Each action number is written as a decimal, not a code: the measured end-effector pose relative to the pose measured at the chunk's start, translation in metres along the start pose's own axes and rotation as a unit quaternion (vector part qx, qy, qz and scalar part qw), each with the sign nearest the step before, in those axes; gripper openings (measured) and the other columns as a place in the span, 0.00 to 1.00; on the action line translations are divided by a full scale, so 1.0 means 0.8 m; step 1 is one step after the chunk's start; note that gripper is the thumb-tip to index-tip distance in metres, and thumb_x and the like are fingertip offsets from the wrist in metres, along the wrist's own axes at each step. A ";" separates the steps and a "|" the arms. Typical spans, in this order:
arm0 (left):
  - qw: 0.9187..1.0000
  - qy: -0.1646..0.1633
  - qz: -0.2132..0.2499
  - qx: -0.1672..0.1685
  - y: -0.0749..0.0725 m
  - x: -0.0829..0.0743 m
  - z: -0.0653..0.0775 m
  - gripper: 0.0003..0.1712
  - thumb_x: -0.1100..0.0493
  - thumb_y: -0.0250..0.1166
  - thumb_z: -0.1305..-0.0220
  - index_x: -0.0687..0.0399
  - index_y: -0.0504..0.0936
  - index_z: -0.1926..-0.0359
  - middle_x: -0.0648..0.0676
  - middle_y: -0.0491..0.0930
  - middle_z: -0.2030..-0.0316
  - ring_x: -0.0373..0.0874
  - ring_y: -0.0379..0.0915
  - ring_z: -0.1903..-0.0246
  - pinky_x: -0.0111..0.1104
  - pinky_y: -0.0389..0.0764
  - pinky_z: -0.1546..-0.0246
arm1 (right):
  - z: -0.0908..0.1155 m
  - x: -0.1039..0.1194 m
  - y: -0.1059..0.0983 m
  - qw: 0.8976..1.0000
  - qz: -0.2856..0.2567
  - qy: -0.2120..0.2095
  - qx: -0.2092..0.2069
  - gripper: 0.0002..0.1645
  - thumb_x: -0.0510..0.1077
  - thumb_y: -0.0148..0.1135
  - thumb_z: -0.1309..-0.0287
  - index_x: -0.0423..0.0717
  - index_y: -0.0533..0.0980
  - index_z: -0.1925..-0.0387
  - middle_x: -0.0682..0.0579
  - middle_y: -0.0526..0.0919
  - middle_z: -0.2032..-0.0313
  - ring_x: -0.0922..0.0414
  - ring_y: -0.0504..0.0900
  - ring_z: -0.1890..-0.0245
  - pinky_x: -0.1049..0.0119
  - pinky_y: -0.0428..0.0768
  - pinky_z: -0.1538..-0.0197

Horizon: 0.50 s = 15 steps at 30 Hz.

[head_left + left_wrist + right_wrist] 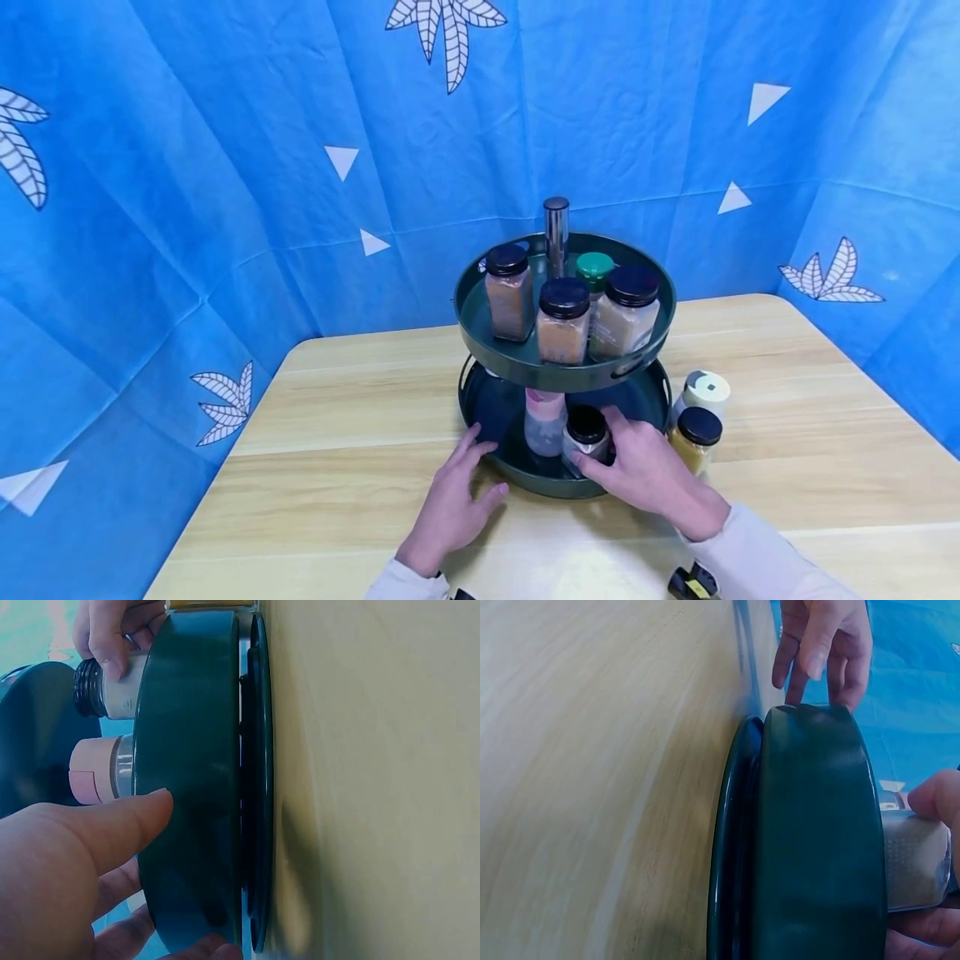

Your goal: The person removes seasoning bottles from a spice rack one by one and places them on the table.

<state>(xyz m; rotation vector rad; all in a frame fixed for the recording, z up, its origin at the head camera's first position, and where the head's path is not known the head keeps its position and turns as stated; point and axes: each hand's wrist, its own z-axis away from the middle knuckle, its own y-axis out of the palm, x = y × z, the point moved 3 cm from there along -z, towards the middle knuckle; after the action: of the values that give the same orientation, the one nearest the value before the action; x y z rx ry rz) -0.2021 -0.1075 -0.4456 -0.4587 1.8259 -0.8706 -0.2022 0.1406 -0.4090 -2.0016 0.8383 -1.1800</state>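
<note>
In the head view my right hand (pixel 648 468) grips a small clear jar (pixel 587 429) with a black lid, thumb and fingers on opposite sides. The jar stands at the front of the lower tray (pixel 558 487) of a dark green two-tier rack. Beside it on the same tray is a clear bottle with a pink lid (pixel 545 406). My left hand (pixel 453 510) is at the tray's front left, fingers spread and holding nothing. In the left wrist view its thumb (pixel 142 821) lies against the tray's outer wall.
The upper tray (pixel 517 367) bears several jars, among them one with a green lid (pixel 595 267), around a chrome post (pixel 556 237). To the right of the rack, a yellow-filled jar (pixel 693 442) and a pale-lidded container (pixel 705 390) stand on the wooden table (pixel 337 442). Blue curtain hangs behind.
</note>
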 end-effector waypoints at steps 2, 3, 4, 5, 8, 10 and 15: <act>1.000 0.000 -0.001 -0.001 0.000 0.000 0.000 0.28 0.56 0.66 0.42 0.57 0.71 0.41 0.63 0.56 0.30 0.63 0.59 0.37 0.58 0.67 0.40 | 0.000 -0.001 0.000 1.000 -0.001 0.002 0.002 0.31 0.54 0.71 0.53 0.42 0.70 0.53 0.56 0.76 0.79 0.65 0.73 0.81 0.71 0.73 0.79; 1.000 0.001 -0.001 -0.002 0.000 0.000 0.000 0.28 0.57 0.66 0.42 0.57 0.71 0.41 0.63 0.56 0.30 0.63 0.59 0.37 0.58 0.67 0.40 | 0.000 -0.001 0.000 1.000 0.000 0.001 0.001 0.31 0.54 0.71 0.53 0.42 0.70 0.54 0.56 0.75 0.80 0.65 0.72 0.82 0.71 0.73 0.80; 1.000 0.002 -0.001 -0.002 0.000 0.000 0.000 0.28 0.57 0.66 0.42 0.57 0.71 0.40 0.64 0.56 0.30 0.63 0.59 0.37 0.58 0.67 0.40 | 0.001 -0.002 -0.001 1.000 0.001 0.001 0.001 0.30 0.54 0.71 0.53 0.42 0.70 0.54 0.56 0.74 0.81 0.65 0.72 0.83 0.72 0.72 0.80; 1.000 0.003 0.000 -0.002 0.000 0.000 0.000 0.28 0.57 0.66 0.42 0.57 0.71 0.40 0.64 0.56 0.30 0.63 0.59 0.37 0.58 0.67 0.40 | 0.001 -0.002 -0.001 1.000 0.001 0.000 0.000 0.30 0.54 0.70 0.53 0.42 0.70 0.55 0.57 0.73 0.82 0.65 0.71 0.83 0.72 0.71 0.81; 1.000 0.007 -0.001 -0.002 0.000 0.001 -0.001 0.29 0.57 0.66 0.41 0.58 0.71 0.40 0.64 0.56 0.30 0.63 0.59 0.36 0.57 0.67 0.39 | 0.001 -0.004 -0.003 1.000 -0.002 0.002 -0.004 0.28 0.53 0.71 0.54 0.42 0.70 0.57 0.56 0.73 0.83 0.65 0.70 0.83 0.71 0.71 0.81; 1.000 0.007 0.000 -0.001 0.000 0.001 -0.002 0.29 0.56 0.66 0.41 0.58 0.71 0.40 0.64 0.56 0.30 0.63 0.59 0.36 0.57 0.67 0.39 | 0.001 -0.005 -0.003 1.000 -0.006 0.003 -0.006 0.29 0.53 0.71 0.54 0.42 0.70 0.56 0.56 0.74 0.82 0.65 0.71 0.83 0.71 0.71 0.80; 1.000 0.003 -0.002 0.002 -0.001 0.001 -0.001 0.29 0.56 0.66 0.41 0.58 0.71 0.40 0.64 0.56 0.30 0.63 0.59 0.37 0.57 0.67 0.39 | 0.001 -0.009 -0.004 1.000 -0.013 0.002 -0.006 0.30 0.52 0.71 0.54 0.42 0.69 0.53 0.56 0.75 0.81 0.66 0.71 0.83 0.70 0.72 0.80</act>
<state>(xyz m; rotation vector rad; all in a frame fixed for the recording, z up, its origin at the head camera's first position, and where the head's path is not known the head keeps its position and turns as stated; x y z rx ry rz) -0.2031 -0.1083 -0.4452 -0.4586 1.8300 -0.8791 -0.2033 0.1481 -0.4100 -2.0258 0.8263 -1.1956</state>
